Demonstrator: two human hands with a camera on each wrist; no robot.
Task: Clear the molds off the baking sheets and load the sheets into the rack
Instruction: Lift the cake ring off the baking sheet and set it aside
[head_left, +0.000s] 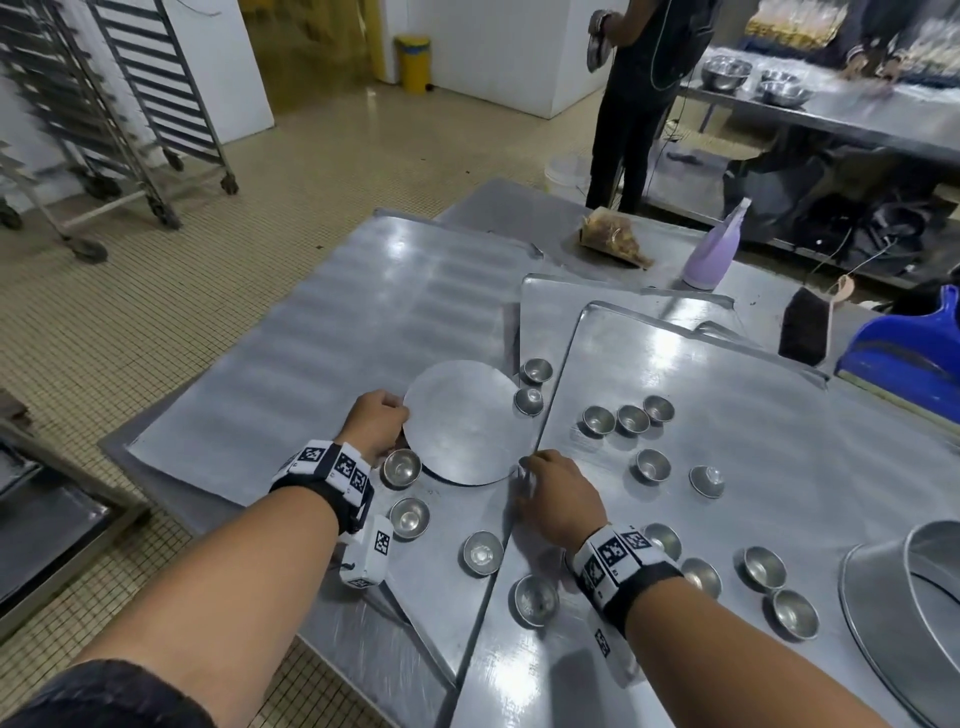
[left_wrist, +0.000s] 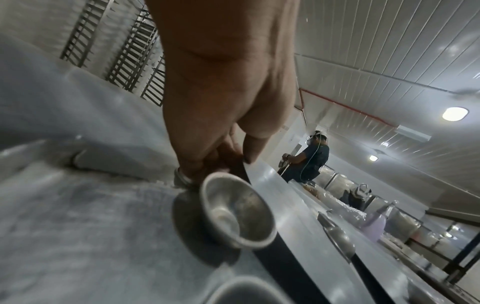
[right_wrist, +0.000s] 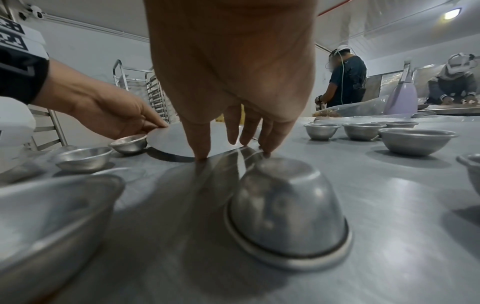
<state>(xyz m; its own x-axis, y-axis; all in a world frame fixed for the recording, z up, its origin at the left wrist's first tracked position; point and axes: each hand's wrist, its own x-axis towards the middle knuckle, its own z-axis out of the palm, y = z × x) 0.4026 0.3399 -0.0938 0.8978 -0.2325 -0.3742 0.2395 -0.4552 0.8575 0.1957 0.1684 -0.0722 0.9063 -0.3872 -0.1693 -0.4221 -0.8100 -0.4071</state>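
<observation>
Head view: the disc (head_left: 462, 422) lies mid-frame over the seam of two sheets (head_left: 332, 332), small molds (head_left: 401, 467) scattered around it. The left hand (head_left: 376, 422) pinches the disc's left edge; the right hand (head_left: 558, 499) rests straight fingertips (right_wrist: 201, 154) at its lower-right edge, gripping nothing. Racks (head_left: 130, 104) stand upper left.

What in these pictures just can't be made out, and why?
- Left hand fingertips: head view, tucked under the round disc's edge; left wrist view too blurred to show the grip.
- Large pan: head view, cut off by the right edge.
- Small mold by the right hand: head view, partly behind the wristband.
- Racks: head view, motion blur hides whether any sheets are loaded.
</observation>
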